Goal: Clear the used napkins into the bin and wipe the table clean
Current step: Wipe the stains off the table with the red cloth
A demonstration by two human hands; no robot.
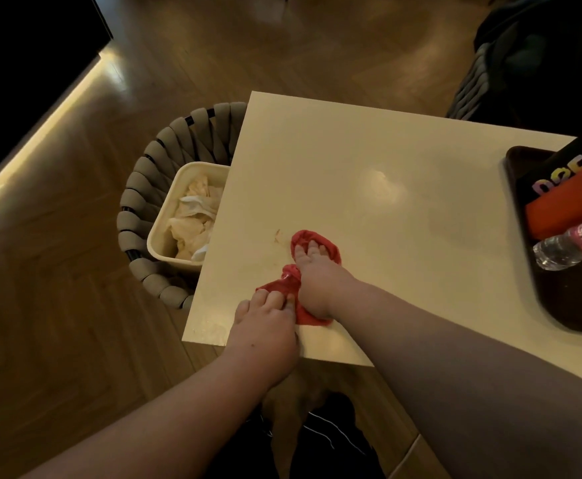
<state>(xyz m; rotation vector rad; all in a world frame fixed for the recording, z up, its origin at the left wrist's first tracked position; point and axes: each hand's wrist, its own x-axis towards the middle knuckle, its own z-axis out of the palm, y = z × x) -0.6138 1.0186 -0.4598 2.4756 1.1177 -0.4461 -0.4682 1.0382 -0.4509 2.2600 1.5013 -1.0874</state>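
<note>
A red cloth [331, 248] lies bunched on the cream table [369, 174] near its front left corner. My right hand [317, 281] presses flat on the cloth with straight fingers. My left hand [265, 323] rests beside it at the table's front edge, its fingertips touching the cloth's near end. A small reddish smear [277, 235] marks the table just left of the cloth. The cream bin [165, 219] stands on a woven chair left of the table, with crumpled used napkins [196, 216] inside.
The woven grey chair [151, 167] carries the bin against the table's left edge. A dark tray [559, 305] at the right holds a plastic water bottle [573, 243], an orange packet [566, 205] and a black item with coloured letters. Wooden floor surrounds the table.
</note>
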